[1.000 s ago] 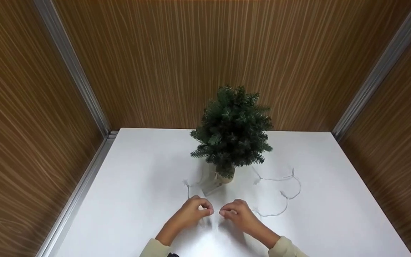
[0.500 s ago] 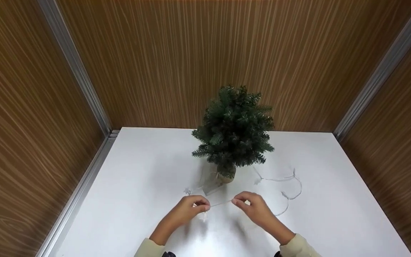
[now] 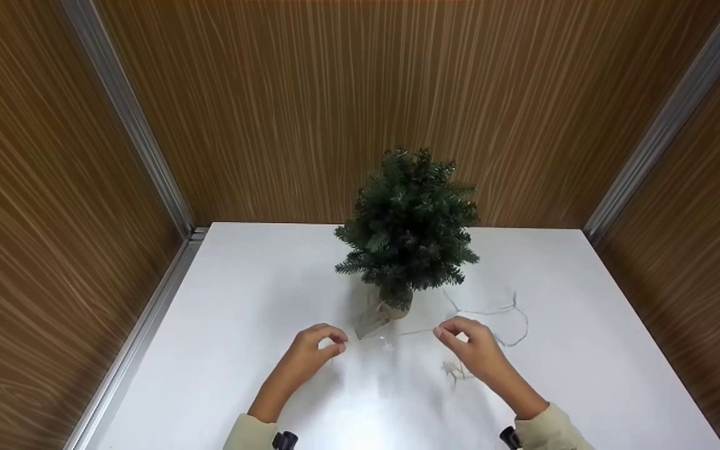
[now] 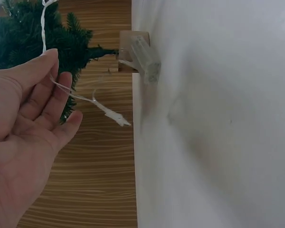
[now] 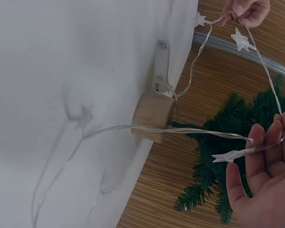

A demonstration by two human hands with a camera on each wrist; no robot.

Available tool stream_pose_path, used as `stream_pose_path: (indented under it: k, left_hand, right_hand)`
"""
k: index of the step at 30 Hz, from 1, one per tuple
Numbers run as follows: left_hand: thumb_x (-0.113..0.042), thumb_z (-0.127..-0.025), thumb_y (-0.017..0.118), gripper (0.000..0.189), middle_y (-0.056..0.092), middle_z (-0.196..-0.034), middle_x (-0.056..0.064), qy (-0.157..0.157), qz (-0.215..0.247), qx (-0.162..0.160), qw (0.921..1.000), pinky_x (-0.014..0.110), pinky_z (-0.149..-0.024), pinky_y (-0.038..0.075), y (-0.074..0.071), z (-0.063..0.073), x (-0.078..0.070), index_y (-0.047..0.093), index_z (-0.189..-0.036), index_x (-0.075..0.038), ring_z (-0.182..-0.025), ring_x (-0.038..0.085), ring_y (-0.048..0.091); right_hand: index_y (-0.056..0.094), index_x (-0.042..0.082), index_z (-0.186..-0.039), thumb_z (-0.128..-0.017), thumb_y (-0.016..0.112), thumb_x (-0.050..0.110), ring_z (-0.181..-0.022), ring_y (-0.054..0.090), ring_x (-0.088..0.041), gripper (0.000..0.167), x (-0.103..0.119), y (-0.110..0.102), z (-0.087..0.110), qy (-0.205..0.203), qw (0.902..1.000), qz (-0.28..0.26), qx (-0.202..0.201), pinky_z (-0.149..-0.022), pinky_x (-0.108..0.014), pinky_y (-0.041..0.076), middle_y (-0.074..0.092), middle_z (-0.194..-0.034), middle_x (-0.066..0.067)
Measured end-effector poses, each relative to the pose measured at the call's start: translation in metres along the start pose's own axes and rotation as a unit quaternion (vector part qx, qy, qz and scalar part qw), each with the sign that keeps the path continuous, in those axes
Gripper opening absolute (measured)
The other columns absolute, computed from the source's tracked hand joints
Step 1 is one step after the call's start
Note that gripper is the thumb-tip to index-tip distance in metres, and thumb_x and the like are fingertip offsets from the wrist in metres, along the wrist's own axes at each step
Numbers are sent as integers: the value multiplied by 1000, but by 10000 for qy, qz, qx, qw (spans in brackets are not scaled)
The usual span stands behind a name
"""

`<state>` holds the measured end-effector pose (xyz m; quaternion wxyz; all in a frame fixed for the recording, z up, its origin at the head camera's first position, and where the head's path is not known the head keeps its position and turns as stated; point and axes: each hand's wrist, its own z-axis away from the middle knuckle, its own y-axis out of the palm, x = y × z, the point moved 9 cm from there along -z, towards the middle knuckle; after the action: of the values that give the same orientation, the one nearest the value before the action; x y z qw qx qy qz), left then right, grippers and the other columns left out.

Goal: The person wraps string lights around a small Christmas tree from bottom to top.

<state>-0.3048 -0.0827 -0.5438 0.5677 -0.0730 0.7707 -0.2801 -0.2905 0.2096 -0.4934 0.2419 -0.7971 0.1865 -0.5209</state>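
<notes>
The left hand (image 3: 305, 357) pinches the string (image 4: 43, 29) between thumb and fingertip; the right hand (image 3: 475, 345) pinches it too, both with the other fingers loosely bent. They stand apart, probably to keep the wire between them from tangling. A star (image 5: 228, 156) hangs at the right hand's fingers. Beyond and between the hands, the tree (image 3: 407, 231) stands on its block (image 5: 149, 114), the box (image 5: 162, 61) beside it. More string lies beyond the right hand on the worktop (image 3: 241, 300), seemingly as slack.
</notes>
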Motion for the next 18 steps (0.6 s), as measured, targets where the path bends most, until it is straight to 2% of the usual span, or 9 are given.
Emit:
stream_pose_path:
  k: [4, 10, 14, 18]
  left_hand:
    - [-16, -95, 71, 7, 70, -101, -7, 438, -428, -615, 9962, 35, -90, 52, -12, -4, -8, 74, -101, -14, -102, 12, 57]
    - [-10, -92, 73, 6, 70, -97, -7, 1109, -754, -1684, 9765, 32, -86, 51, -33, -9, -26, 74, -96, -14, -99, 13, 55]
    - [-9, -90, 75, 8, 70, -96, -6, 1227, -911, -2145, 9647, 31, -85, 51, -45, -15, -33, 73, -93, -16, -97, 13, 56]
    - [-9, -90, 75, 9, 71, -96, -7, 1226, -982, -2418, 9575, 31, -85, 50, -53, -21, -37, 73, -93, -16, -97, 13, 56]
  right_hand:
    - [73, 21, -86, -93, 72, 13, -90, 57, -5, 11, 7, -9, -1, -202, 9997, -121, 29, -81, -30, 49, 70, -88, 7]
    - [73, 21, -86, -86, 76, 1, -97, 56, -9, 21, 24, -20, -1, -1050, 9942, -218, -21, -92, -27, 37, 70, -87, 4]
    - [75, 20, -87, -82, 78, -2, -99, 58, -13, 24, 33, -26, 1, -1504, 9884, -215, -82, -97, -24, 31, 70, -89, 4]
    - [76, 18, -88, -81, 79, -3, -101, 59, -18, 22, 36, -29, 3, -1655, 9859, -227, -115, -97, -24, 32, 71, -94, 2]
